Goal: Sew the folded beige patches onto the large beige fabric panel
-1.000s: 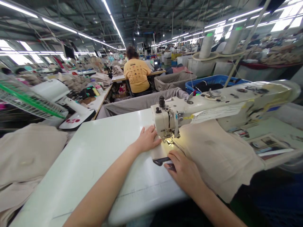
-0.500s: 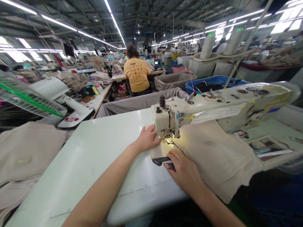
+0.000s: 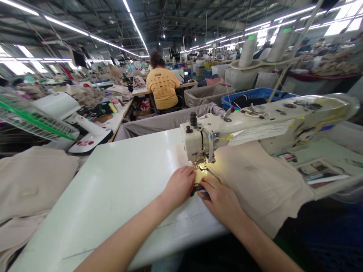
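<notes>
Beige fabric (image 3: 255, 170) lies under the needle area of a white sewing machine (image 3: 195, 141), spreading to the right and hanging over the table's front edge. Just left of the lit presser foot (image 3: 202, 166), my left hand (image 3: 180, 185) has its fingers bent closely at the fabric's near-left edge; its thumb is hidden. My right hand (image 3: 221, 198) pinches the fabric in front of the foot, fingers on top and thumb below. A dark, smooth piece (image 3: 195, 189) shows between both hands at the fabric's near edge, mostly covered; its kind is unclear.
A white worktable (image 3: 127, 181) extends left. Beige cloth pieces (image 3: 34, 181) lie at far left, beside a fan (image 3: 56, 113). An open tray (image 3: 323, 175) with small items sits right. Thread cones (image 3: 248, 52) stand behind. A person in a yellow shirt (image 3: 163, 88) sits ahead.
My left hand has come back toward me from beside the machine head to the fabric's near edge, its fingers now bent. The right hand stays almost in place.
</notes>
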The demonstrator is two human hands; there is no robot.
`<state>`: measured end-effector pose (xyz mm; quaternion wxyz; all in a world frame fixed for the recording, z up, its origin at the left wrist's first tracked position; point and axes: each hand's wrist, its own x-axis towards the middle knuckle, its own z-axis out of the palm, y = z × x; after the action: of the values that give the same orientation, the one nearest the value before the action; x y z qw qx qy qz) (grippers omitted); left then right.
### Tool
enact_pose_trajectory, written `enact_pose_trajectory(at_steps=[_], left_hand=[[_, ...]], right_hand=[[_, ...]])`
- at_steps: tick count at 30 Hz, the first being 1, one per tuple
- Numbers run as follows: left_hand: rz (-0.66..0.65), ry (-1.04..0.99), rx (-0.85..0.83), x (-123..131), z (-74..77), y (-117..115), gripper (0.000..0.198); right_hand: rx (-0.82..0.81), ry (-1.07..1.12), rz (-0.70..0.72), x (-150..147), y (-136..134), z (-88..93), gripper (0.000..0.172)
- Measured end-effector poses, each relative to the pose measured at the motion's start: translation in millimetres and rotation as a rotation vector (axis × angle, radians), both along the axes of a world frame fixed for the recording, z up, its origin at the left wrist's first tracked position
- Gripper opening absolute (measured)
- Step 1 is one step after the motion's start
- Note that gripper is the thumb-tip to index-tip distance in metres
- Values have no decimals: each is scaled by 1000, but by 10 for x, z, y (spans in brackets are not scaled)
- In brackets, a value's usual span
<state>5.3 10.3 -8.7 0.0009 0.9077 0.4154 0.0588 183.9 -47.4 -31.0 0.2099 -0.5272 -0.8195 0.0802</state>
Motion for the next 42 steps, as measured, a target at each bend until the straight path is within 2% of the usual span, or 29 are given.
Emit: enact_pose_trajectory(at_steps=[3, 7, 17, 22, 27, 31, 34, 37, 40, 42], left_hand=[[-153, -65, -20, -39, -45, -213, 22], [-218, -134, -25, -108, -60, -201, 24], [-200, -166, -35, -142, 38, 178, 28], [-190, -181, -4, -165, -11, 205, 29], [-104, -241, 17, -185, -90, 172, 32], [-42, -216, 12, -211, -50, 158, 32], [5, -124, 15, -192, 26, 35, 32], [31, -60, -5, -116, 76, -228, 29], [-25, -56, -33, -19, 76, -494, 28], [-68, -73, -42, 28, 61, -591, 31]], right_hand=[[-35, -26, 3, 24, -34, 1, 32], [-58, -23, 10, 25, 1, 13, 33], [-64, 4, 2, -48, 301, 84, 30], [-64, 33, -7, -29, 213, 81, 30], [-36, 29, -26, -13, 91, 12, 32], [18, 42, -34, 2, 61, -61, 32], [33, 87, -32, 42, 42, -80, 32], [45, 128, -37, 111, -2, -67, 31], [33, 148, -11, 180, -58, -48, 29], [12, 144, 33, 208, -87, -39, 29]])
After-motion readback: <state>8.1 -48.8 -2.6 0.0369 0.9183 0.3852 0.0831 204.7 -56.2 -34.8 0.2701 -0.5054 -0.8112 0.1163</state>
